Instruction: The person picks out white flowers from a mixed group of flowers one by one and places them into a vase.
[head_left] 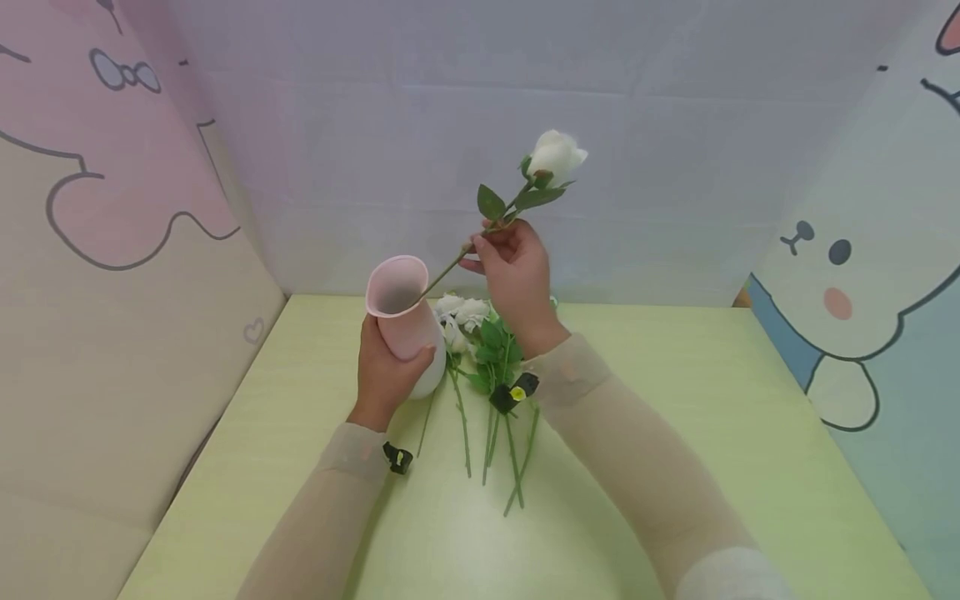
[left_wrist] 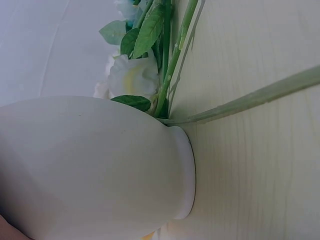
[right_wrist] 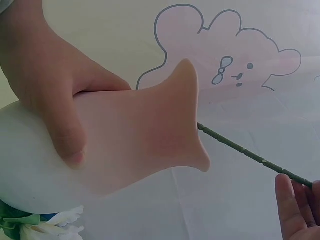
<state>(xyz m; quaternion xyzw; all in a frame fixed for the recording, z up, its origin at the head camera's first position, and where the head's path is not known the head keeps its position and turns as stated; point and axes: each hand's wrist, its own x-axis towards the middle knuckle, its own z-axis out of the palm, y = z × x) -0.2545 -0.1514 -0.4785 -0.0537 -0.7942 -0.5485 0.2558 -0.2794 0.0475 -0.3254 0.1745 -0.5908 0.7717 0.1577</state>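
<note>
A vase (head_left: 408, 333), pink at the flared mouth and white lower down, leans slightly on the table. My left hand (head_left: 386, 367) grips it round the neck, the thumb across its front. Above and to the right, my right hand (head_left: 517, 267) pinches the green stem of a white rose (head_left: 555, 158). The stem (right_wrist: 240, 148) slants down, its lower end inside the vase mouth and hidden there. In the left wrist view the white vase body (left_wrist: 90, 165) and its base ring fill the lower left.
Several white flowers (head_left: 468, 312) with green leaves and long stems (head_left: 461, 425) lie on the pale yellow table (head_left: 637, 467), right of the vase and towards me. Behind stands a pale wall sheet (head_left: 375, 150); cartoon-printed panels (head_left: 855, 275) flank both sides.
</note>
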